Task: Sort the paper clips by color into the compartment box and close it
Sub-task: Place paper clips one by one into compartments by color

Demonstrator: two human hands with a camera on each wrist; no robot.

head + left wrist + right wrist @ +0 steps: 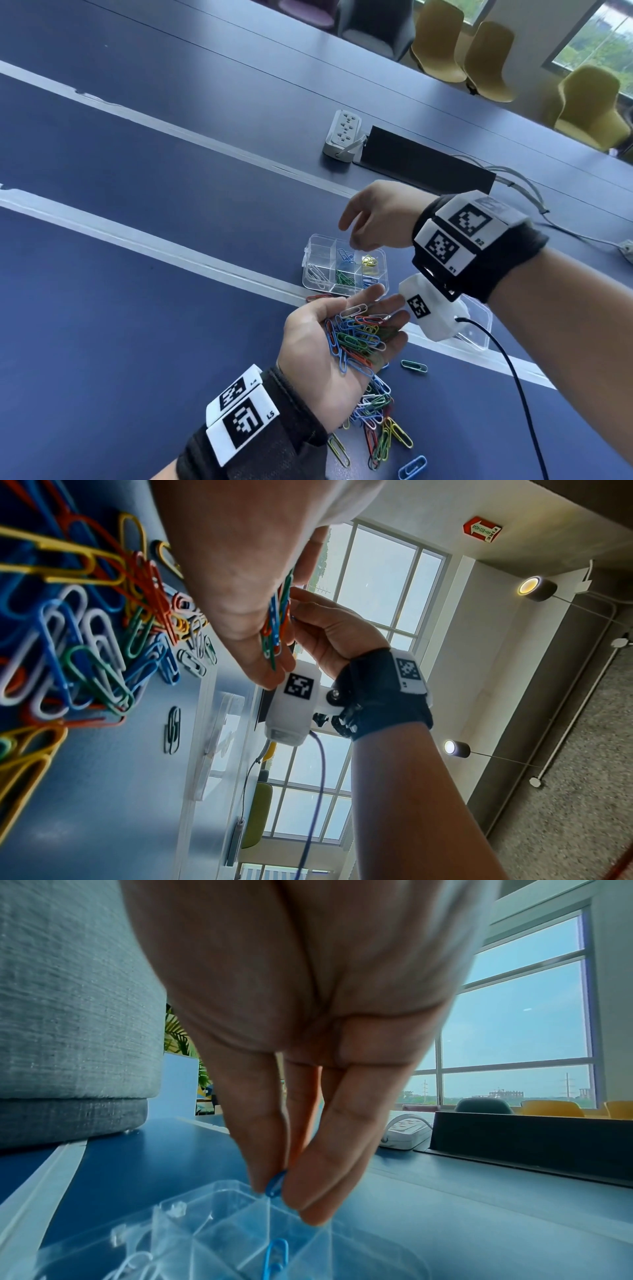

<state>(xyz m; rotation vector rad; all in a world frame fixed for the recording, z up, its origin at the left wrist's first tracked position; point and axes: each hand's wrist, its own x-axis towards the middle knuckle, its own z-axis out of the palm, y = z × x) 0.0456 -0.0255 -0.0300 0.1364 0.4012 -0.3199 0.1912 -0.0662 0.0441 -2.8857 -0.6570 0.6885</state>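
My left hand [383,308] lies palm up, carrying a heap of mixed paper clips [356,337] on nearly straight fingers. Beyond it stands the clear compartment box [320,247] with white, blue, green and yellow clips in separate cells. My right hand [358,241] hovers over the box. In the right wrist view, thumb and fingers [329,1164] pinch a blue clip [276,1183] just above the box's dividers [219,1199], over a cell with blue clips [276,1259]. A loose pile of clips [376,411] lies on the table under my left wrist.
The box's clear lid [479,325] lies to the right, partly behind my right wrist camera. Single clips [414,366] lie near the pile. A white power strip [342,133] and a black panel [424,164] sit farther back. A black cable [507,377] hangs from my right wrist.
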